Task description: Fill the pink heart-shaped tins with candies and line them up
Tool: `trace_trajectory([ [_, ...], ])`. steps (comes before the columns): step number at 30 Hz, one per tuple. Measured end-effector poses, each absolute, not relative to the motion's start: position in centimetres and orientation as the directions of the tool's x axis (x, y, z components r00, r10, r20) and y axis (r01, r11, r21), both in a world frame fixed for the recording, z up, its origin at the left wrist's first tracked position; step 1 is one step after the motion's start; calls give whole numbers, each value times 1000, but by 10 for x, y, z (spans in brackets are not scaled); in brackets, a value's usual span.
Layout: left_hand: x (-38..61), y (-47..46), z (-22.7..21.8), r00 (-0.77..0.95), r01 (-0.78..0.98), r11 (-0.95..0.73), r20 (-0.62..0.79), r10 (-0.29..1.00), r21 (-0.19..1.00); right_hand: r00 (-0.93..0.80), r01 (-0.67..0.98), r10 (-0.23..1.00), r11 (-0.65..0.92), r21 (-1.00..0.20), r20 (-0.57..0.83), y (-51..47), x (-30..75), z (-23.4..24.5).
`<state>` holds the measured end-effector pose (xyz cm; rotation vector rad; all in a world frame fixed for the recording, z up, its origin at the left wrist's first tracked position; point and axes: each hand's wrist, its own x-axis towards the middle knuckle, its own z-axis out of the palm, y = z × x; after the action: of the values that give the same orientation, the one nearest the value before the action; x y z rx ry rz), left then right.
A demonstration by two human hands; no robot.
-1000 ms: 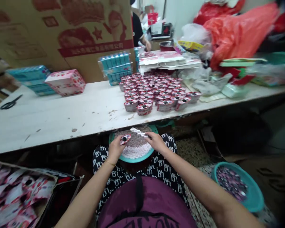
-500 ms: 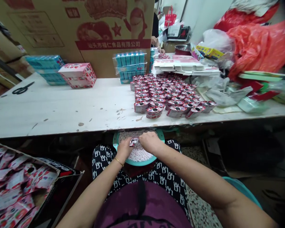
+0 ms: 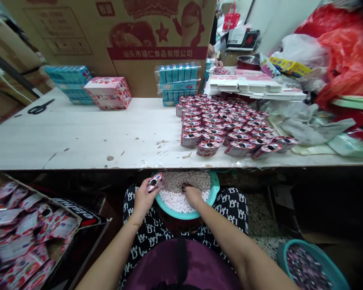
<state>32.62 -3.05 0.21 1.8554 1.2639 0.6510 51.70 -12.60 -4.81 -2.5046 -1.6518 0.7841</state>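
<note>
My left hand [image 3: 143,198] is closed around a small red-and-pink packet [image 3: 155,182], above the left rim of a turquoise basin. The packet's oval top, with a dark round opening, faces up. The turquoise basin [image 3: 215,191] sits between my knees, full of small white pellets [image 3: 176,201]. Over the middle of the pellets, my right hand [image 3: 194,196] reaches down among them. Its fingertips are in shadow and partly hidden, so what they hold cannot be made out.
Rows of similar packets [image 3: 210,148] stand on the white table [image 3: 78,145]. To my left is a carton of loose packets [image 3: 21,237]. A second basin [image 3: 335,274] with dark shiny pieces stands at lower right. Scissors [image 3: 40,107] lie at the table's far left.
My hands were together at the packet and have moved apart. The left has carried the packet leftward; the right has lowered into the pellets. The view has shifted, showing more of the second basin.
</note>
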Motion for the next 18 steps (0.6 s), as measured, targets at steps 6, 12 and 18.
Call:
trace_trajectory([
  [6,318,-29,0,339,540,-157,-43,940,827,282,758,902,-418,-500,-326,-128,526,-53],
  [12,332,-31,4,450,636,-337,22,893,694,204,747,957,-289,-599,-207,-141,555,7],
  [18,358,-47,-1,614,648,-548,64,787,529,93,949,960,-166,-268,-265,-135,548,74],
])
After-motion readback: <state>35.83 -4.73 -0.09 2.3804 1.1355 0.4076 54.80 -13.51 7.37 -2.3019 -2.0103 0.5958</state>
